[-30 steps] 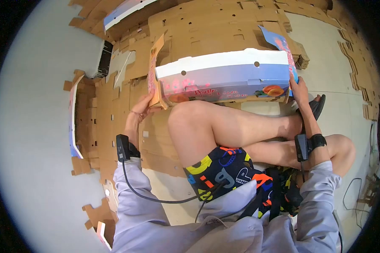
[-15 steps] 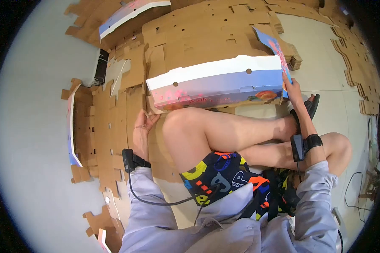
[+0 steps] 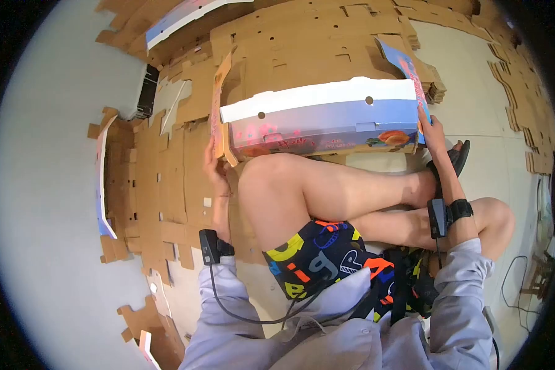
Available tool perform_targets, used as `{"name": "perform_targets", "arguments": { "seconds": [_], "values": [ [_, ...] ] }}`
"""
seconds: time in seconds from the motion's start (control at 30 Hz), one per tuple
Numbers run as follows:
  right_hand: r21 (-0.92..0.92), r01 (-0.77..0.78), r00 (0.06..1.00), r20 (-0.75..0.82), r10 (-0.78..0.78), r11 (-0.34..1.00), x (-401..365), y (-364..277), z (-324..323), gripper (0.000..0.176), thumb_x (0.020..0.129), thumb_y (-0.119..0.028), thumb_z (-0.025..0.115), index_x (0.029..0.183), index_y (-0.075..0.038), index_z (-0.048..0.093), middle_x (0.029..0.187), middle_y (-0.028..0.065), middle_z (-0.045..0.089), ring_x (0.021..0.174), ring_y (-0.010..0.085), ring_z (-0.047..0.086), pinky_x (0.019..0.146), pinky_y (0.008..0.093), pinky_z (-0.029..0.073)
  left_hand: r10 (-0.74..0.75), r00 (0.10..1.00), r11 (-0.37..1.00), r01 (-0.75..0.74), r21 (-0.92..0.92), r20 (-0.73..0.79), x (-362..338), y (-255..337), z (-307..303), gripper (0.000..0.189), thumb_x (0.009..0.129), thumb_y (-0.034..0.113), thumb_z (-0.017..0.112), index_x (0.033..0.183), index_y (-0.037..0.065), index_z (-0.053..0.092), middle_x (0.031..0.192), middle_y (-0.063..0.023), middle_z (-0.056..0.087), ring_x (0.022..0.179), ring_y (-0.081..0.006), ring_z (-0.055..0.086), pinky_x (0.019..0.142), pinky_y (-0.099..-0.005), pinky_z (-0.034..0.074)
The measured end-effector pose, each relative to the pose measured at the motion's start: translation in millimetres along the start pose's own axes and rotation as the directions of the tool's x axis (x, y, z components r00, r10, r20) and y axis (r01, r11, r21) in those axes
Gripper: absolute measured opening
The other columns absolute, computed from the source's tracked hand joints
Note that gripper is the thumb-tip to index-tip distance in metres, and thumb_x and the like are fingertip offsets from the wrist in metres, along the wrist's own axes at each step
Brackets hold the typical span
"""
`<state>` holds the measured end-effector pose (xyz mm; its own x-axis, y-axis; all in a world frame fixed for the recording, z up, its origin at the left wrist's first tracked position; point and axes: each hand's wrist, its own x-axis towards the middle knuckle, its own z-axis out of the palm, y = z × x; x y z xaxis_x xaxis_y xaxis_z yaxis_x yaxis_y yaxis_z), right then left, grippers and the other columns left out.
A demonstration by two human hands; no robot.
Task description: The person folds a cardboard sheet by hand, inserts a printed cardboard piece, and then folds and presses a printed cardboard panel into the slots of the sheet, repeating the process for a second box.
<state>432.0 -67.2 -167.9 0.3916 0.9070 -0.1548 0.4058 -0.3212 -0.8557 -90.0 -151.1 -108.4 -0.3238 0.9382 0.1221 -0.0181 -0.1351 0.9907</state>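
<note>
A printed cardboard box (image 3: 327, 120), white and blue with pink lettering and fruit pictures, stands on its long side just past my raised knee. My left hand (image 3: 214, 165) holds the box's left end flap (image 3: 221, 117), which stands upright with its brown inside showing. On the opposite side, my right hand (image 3: 435, 129) grips the right end flap (image 3: 407, 71), blue and tilted outward. Both wrists carry black strapped devices with cables.
Flat brown cardboard blanks (image 3: 314, 40) cover the floor behind and to the left of the box. A folded blue-edged box (image 3: 102, 179) lies at the left, another (image 3: 185, 15) at the top. My black sandal (image 3: 459, 157) rests right of the box. Bare grey floor lies left.
My left hand went from resting low on the floor blanks up to the left end flap, which now stands upright again. My right hand stayed on the right flap.
</note>
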Motion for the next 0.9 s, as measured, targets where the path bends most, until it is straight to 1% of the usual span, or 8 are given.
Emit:
{"name": "perform_targets", "arguments": {
  "seconds": [0.03, 0.13, 0.23, 0.43, 0.47, 0.57, 0.7, 0.9],
  "values": [
    [-0.021, -0.016, 1.000, 0.008, 0.016, 1.000, -3, -4, -2, 0.078, 0.076, -0.065, 0.057, 0.099, 0.010, 0.061, 0.096, 0.0229, 0.064, 0.092, 0.0269, 0.061, 0.085, 0.0337, 0.044, -0.041, 0.997, 0.989, 0.050, -0.139, 0.064, -5, 6, 3, 0.044, 0.089, 0.011, 0.041, 0.131, 0.000, 0.045, 0.123, -0.0135, 0.052, 0.110, -0.0204, 0.052, 0.088, -0.0308, 0.045],
    [-0.014, -0.023, 1.000, 0.014, 0.023, 1.000, -2, -2, -1, 0.079, 0.076, -0.065, 0.057, 0.101, 0.010, 0.060, 0.097, 0.0245, 0.063, 0.094, 0.0280, 0.061, 0.086, 0.0345, 0.044, -0.014, 1.000, 0.986, 0.016, 0.167, -0.010, -2, 10, 9, 0.046, 0.081, 0.002, 0.043, 0.127, -0.001, 0.049, 0.120, -0.0137, 0.054, 0.110, -0.0197, 0.053, 0.086, -0.0298, 0.046],
    [-0.027, 0.007, 1.000, -0.019, -0.008, 1.000, -1, 0, 2, 0.079, 0.075, -0.065, 0.058, 0.101, 0.010, 0.059, 0.098, 0.0261, 0.063, 0.094, 0.0292, 0.061, 0.087, 0.0356, 0.043, 0.318, 0.945, 0.827, -0.240, 0.509, -0.071, 10, -5, 14, 0.047, 0.078, -0.006, 0.043, 0.123, -0.001, 0.051, 0.115, -0.0133, 0.057, 0.106, -0.0194, 0.055, 0.081, -0.0300, 0.048],
    [-0.146, 0.016, 0.997, -0.068, -0.026, 0.989, -17, -17, -3, 0.081, 0.074, -0.068, 0.057, 0.102, 0.007, 0.055, 0.095, 0.0274, 0.062, 0.093, 0.0343, 0.062, 0.084, 0.0397, 0.045, 0.281, 0.758, 0.913, -0.021, 0.408, -0.588, 24, -25, 32, 0.029, 0.082, -0.002, 0.057, 0.110, -0.007, 0.057, 0.102, -0.0146, 0.064, 0.093, -0.0211, 0.060, 0.083, -0.0327, 0.047],
    [-0.196, -0.005, 0.998, -0.062, -0.007, 0.981, -19, -21, -3, 0.082, 0.074, -0.069, 0.056, 0.103, 0.008, 0.054, 0.095, 0.0280, 0.062, 0.093, 0.0355, 0.062, 0.084, 0.0404, 0.045, 0.388, 0.806, 0.853, -0.131, 0.505, -0.446, 36, -56, 1, 0.028, 0.083, 0.004, 0.063, 0.107, -0.009, 0.058, 0.104, -0.0166, 0.064, 0.092, -0.0214, 0.060, 0.083, -0.0319, 0.047],
    [-0.334, -0.033, 0.999, -0.036, 0.022, 0.942, -18, -28, -7, 0.083, 0.074, -0.071, 0.053, 0.104, 0.007, 0.052, 0.095, 0.0301, 0.062, 0.094, 0.0391, 0.061, 0.083, 0.0427, 0.046, 0.342, 0.890, 0.868, -0.177, 0.464, -0.301, 30, -46, 0, 0.031, 0.082, 0.001, 0.060, 0.111, -0.010, 0.057, 0.107, -0.0181, 0.063, 0.095, -0.0224, 0.060, 0.086, -0.0317, 0.046],
    [-0.507, -0.035, 0.998, 0.022, 0.054, 0.861, -28, -51, -17, 0.084, 0.074, -0.073, 0.049, 0.103, 0.007, 0.051, 0.096, 0.0318, 0.061, 0.095, 0.0419, 0.060, 0.082, 0.0451, 0.047, 0.414, 0.906, 0.801, -0.319, 0.507, -0.085, 16, -23, 15, 0.043, 0.082, -0.008, 0.046, 0.125, -0.004, 0.052, 0.120, -0.0183, 0.059, 0.106, -0.0201, 0.057, 0.091, -0.0294, 0.044],
    [-0.422, -0.015, 1.000, -0.003, 0.015, 0.906, -18, -46, -19, 0.082, 0.070, -0.071, 0.057, 0.093, 0.008, 0.058, 0.093, 0.0297, 0.063, 0.092, 0.0407, 0.062, 0.079, 0.0442, 0.048, 0.246, 0.969, 0.894, -0.213, 0.394, -0.035, 25, -12, 6, 0.052, 0.078, -0.014, 0.041, 0.127, -0.002, 0.051, 0.123, -0.0150, 0.057, 0.106, -0.0168, 0.056, 0.090, -0.0283, 0.044]
  ]
}}
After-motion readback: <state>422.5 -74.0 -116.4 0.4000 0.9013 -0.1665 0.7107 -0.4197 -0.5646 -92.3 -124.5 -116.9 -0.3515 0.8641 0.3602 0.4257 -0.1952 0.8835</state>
